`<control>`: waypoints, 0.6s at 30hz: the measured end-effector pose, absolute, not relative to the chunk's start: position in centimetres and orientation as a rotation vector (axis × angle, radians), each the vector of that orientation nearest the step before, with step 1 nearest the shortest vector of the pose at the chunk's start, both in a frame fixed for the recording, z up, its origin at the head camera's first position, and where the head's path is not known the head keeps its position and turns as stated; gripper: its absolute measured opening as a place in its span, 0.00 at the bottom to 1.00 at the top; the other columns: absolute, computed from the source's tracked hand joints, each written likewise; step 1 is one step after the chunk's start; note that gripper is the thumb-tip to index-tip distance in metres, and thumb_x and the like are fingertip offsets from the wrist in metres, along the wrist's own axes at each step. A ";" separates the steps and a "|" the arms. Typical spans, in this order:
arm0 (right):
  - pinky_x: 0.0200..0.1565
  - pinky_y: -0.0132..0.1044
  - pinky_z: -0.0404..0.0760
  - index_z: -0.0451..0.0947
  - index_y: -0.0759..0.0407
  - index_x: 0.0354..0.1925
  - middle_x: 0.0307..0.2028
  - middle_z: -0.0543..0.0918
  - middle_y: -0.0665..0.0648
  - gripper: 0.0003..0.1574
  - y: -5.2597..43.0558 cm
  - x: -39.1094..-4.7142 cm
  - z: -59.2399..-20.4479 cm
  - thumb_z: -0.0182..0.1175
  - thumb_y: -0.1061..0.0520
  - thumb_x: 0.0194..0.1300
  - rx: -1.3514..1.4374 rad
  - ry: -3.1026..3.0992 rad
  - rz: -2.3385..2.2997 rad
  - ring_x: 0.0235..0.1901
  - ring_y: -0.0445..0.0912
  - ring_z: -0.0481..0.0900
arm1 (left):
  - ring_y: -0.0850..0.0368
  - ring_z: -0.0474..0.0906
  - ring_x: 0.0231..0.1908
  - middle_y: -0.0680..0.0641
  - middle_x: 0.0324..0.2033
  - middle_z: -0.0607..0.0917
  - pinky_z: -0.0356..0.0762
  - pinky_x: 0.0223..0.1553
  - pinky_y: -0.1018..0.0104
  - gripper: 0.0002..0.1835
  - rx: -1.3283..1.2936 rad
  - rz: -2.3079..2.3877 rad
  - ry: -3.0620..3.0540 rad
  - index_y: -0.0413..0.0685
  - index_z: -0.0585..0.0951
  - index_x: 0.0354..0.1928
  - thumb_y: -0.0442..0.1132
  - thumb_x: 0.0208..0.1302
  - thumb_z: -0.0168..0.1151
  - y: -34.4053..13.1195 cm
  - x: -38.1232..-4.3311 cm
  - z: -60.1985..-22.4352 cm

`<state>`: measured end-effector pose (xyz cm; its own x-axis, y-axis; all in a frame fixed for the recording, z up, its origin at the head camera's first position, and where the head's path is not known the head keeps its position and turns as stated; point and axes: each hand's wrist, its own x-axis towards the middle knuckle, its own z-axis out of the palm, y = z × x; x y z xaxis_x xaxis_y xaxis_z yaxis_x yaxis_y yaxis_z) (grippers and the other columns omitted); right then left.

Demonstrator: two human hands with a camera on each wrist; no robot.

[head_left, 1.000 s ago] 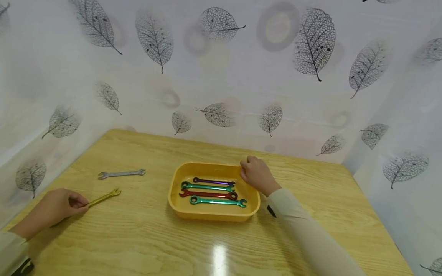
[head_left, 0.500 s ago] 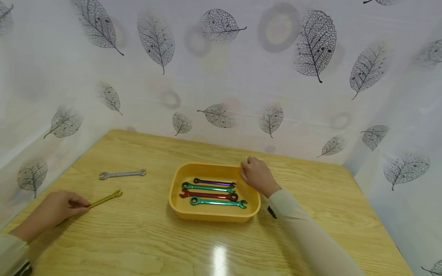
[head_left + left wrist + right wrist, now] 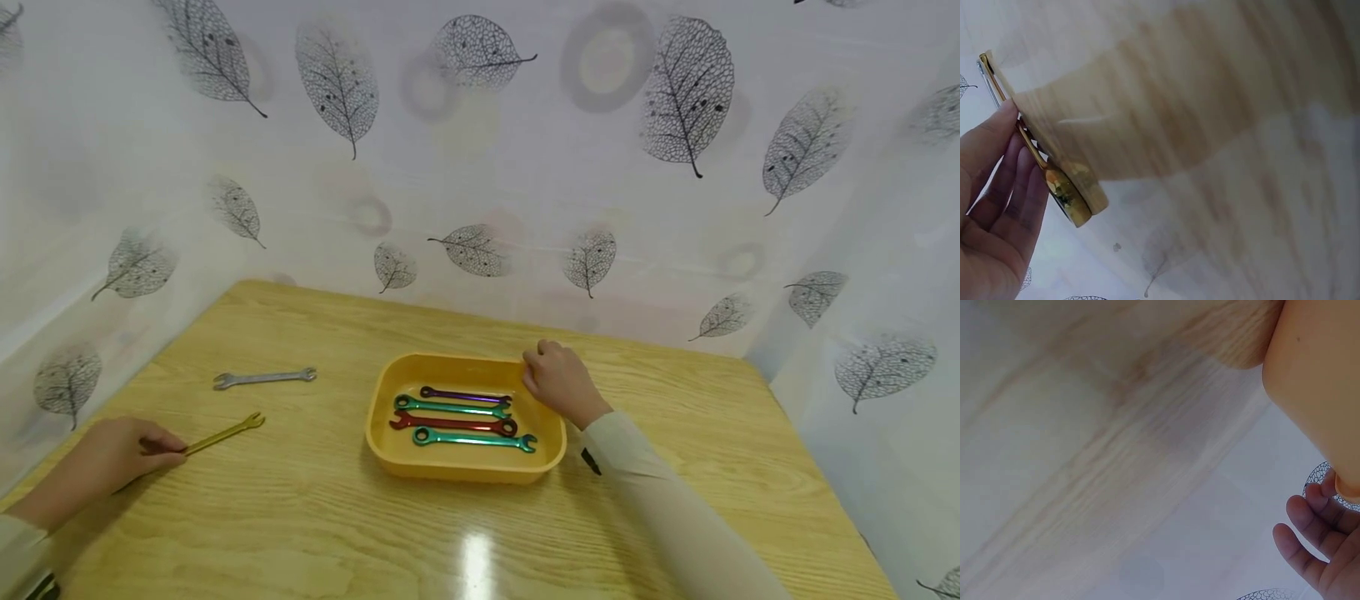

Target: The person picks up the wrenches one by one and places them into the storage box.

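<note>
My left hand (image 3: 112, 458) is low over the left of the table, pinching a gold wrench (image 3: 225, 433) near its near end between thumb and fingers. In the left wrist view, this gold wrench (image 3: 1066, 190) lies along the fingertips, close to the table surface. A silver open-end wrench (image 3: 264, 378) lies beyond it. At the centre stands a yellow plastic bin (image 3: 465, 471) with a purple wrench (image 3: 465, 396), two green wrenches (image 3: 474, 437) and a red wrench (image 3: 453, 422) inside. My right hand (image 3: 562, 382) grips the bin's back right rim; its thumb is hidden in the right wrist view.
The wood-grain table (image 3: 322, 533) ends at a back edge against a leaf-patterned wall covering (image 3: 495, 150). Similar covering rises on the left and right sides. Bright glare (image 3: 476, 562) lies on the table's front part.
My left hand has shifted slightly left and nearer to me, and a little more of the gold wrench shows past the fingertips. The right hand and the bin stay in place.
</note>
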<state>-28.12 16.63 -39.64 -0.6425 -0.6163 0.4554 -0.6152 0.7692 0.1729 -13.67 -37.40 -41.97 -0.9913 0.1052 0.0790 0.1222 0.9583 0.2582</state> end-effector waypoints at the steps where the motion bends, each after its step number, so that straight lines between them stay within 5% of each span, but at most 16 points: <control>1: 0.22 0.33 0.64 0.72 0.58 0.23 0.18 0.66 0.54 0.08 16.6 -28.1 -39.6 0.58 0.60 0.58 0.923 -2.466 0.000 0.18 0.42 0.57 | 0.56 0.81 0.25 0.48 0.26 0.87 0.78 0.30 0.58 0.05 -0.178 -0.414 -3.045 0.49 0.87 0.26 0.40 0.45 0.72 -37.4 -13.6 -42.0; 18: 0.20 0.33 0.62 0.71 0.59 0.21 0.17 0.64 0.55 0.09 16.8 -28.3 -39.9 0.58 0.61 0.57 0.957 -2.399 0.023 0.17 0.42 0.55 | 0.77 0.70 0.19 0.55 0.19 0.84 0.72 0.23 0.73 0.05 -0.214 -0.501 -3.046 0.45 0.86 0.26 0.37 0.46 0.72 -37.2 -13.6 -41.4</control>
